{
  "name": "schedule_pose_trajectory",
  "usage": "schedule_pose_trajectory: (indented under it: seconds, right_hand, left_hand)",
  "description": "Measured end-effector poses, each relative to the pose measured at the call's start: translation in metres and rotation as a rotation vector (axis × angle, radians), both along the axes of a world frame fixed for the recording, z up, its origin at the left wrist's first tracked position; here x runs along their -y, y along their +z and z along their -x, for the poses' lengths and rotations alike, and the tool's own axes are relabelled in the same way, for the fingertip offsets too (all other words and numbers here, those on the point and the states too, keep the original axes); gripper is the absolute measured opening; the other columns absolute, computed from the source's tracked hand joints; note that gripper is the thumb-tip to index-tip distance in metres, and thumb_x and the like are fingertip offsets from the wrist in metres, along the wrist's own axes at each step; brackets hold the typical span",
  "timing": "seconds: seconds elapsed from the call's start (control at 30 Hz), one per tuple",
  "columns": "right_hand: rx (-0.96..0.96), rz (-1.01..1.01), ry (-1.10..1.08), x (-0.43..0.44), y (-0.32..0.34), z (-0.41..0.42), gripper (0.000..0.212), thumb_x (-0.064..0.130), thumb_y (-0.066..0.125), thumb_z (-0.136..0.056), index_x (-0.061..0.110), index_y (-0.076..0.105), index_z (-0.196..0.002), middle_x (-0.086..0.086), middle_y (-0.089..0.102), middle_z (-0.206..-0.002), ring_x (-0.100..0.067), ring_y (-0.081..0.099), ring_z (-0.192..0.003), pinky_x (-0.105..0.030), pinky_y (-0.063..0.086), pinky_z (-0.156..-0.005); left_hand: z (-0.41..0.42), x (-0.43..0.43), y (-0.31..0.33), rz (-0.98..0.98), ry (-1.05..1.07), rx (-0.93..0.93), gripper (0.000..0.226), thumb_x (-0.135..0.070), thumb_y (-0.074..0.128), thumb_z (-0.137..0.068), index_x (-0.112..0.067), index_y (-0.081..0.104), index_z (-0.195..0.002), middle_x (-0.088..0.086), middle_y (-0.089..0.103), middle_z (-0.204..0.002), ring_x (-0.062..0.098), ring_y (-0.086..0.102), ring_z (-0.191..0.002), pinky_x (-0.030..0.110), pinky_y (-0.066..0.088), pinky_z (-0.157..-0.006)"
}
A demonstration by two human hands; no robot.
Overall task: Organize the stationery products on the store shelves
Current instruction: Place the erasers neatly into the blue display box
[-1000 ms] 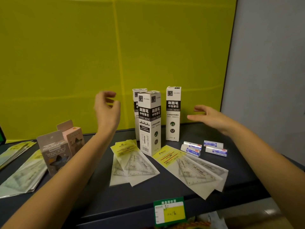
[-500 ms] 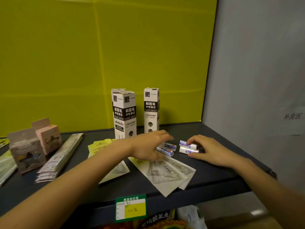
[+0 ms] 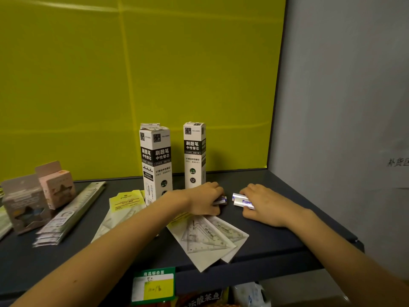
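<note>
On shelf (image 3: 276, 240): erasers (image 3: 242, 201) gripped by left hand (image 3: 204, 201), right hand (image 3: 264, 206) (separately).

— What's on the shelf (image 3: 276, 240)?
— I see three refill boxes (image 3: 194, 154) upright at the back, set squares (image 3: 208, 235) flat in front, erasers (image 3: 240, 199) right, rulers (image 3: 70, 213) and two cartons (image 3: 57, 187) left.

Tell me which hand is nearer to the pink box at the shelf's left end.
Left. The left hand grips erasers mid-shelf, well to the right of the pink box; the right hand grips other erasers even farther right.
</note>
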State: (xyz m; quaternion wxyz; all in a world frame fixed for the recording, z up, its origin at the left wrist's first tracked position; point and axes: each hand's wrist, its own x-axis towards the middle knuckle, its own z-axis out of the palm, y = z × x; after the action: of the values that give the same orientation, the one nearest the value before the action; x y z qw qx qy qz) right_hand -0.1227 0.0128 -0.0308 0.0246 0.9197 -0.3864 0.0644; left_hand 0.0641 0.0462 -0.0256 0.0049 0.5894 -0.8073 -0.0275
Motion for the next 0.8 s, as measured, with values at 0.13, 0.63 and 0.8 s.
schedule_pose_trajectory:
  seconds: [0.13, 0.63, 0.8]
  right_hand:
    - [-0.052, -0.007, -0.039, 0.004, 0.002, -0.009, 0.035, 0.032, 0.043, -0.090, 0.009, 0.046, -0.116, -0.010, 0.047, -0.118, -0.022, 0.045, -0.107, -0.030, 0.038, -0.083]
    - [0.492, -0.189, 0.078, -0.028, 0.016, -0.019, 0.017, 0.028, 0.041, -0.095, 0.013, 0.047, -0.089, -0.007, 0.056, -0.086, -0.023, 0.053, -0.076, -0.035, 0.040, -0.062]
    - [0.562, -0.264, 0.288, -0.081, 0.042, -0.062, 0.016, 0.028, 0.039, -0.095, 0.015, 0.046, -0.088, 0.000, 0.059, -0.080, -0.020, 0.057, -0.076, -0.037, 0.046, -0.069]
  left_hand:
    - [0.006, 0.002, -0.002, -0.013, 0.124, -0.047, 0.038, -0.025, 0.051, -0.090, -0.004, 0.041, -0.119, 0.017, 0.046, -0.125, 0.029, 0.048, -0.111, 0.032, 0.037, -0.090]
    - [-0.046, -0.107, 0.043, 0.450, 0.347, -0.269, 0.016, -0.022, 0.051, -0.091, -0.015, 0.052, -0.105, 0.002, 0.057, -0.093, 0.018, 0.053, -0.081, 0.026, 0.037, -0.064]
    - [-0.113, -0.205, 0.039, 0.595, 0.553, -0.329, 0.003, -0.020, 0.057, -0.089, -0.019, 0.055, -0.090, 0.002, 0.057, -0.079, 0.017, 0.054, -0.068, 0.032, 0.039, -0.059]
